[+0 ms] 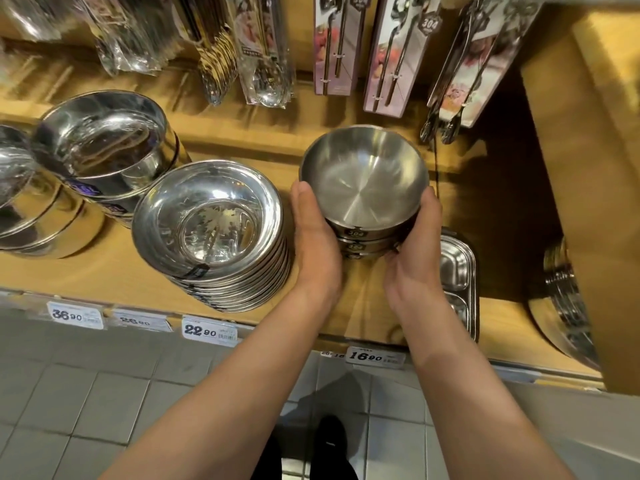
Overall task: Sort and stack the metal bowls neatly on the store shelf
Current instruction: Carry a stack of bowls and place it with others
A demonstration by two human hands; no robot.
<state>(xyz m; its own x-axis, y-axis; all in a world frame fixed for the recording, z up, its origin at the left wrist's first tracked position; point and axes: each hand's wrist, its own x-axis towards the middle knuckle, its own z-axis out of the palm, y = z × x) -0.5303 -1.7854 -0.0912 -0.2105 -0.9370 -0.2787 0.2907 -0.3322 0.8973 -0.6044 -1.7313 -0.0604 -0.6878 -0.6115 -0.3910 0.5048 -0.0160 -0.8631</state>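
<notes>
A short stack of brushed metal bowls [363,181] with "304" labels stands on the wooden shelf [104,271] at its middle. My left hand [315,237] lies flat against the stack's left side, fingers straight. My right hand [412,247] cups the right side, its fingers curled round the lower bowls. To the left sits a taller stack of shiny wide-rimmed bowls [211,223]. Further left are deep steel bowls [104,140] in a stack and another pile of large bowls [20,202] at the frame edge.
A divided steel tray [457,271] lies right of my right hand. More steel dishes [561,306] lean at the far right beside a wooden divider [588,168]. Packaged spoons and tongs [346,46] hang above the shelf. Price tags [209,331] line the front edge.
</notes>
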